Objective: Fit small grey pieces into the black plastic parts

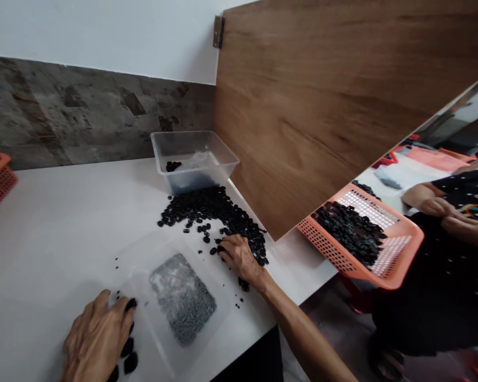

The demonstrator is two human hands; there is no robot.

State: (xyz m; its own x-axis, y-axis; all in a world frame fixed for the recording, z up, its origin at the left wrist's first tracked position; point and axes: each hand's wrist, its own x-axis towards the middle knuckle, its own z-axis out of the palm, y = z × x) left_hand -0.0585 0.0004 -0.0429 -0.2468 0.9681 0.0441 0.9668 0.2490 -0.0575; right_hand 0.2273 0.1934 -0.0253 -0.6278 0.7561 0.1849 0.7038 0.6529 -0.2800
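My left hand (pixel 97 337) is low on the white table, its fingers curled round a small black oval piece (pixel 130 304) at the fingertips. Several similar black pieces (pixel 130 363) lie in a row just beside it. My right hand (pixel 241 257) is at the near edge of a spread pile of black pieces (pixel 207 207), fingers bent down and closed on a black piece (pixel 220 248). Between my hands sits a translucent plastic tub (pixel 223 318) with many small grey metal pins or screws (pixel 185 302) inside.
A clear plastic bin (pixel 195 175) stands behind the pile. A slanting wooden panel (pixel 322 106) rises at the right. Beyond it, an orange basket (pixel 406 249) holds black pieces, near another person's hands (pixel 442 207). Another orange basket (pixel 0 183) is at far left.
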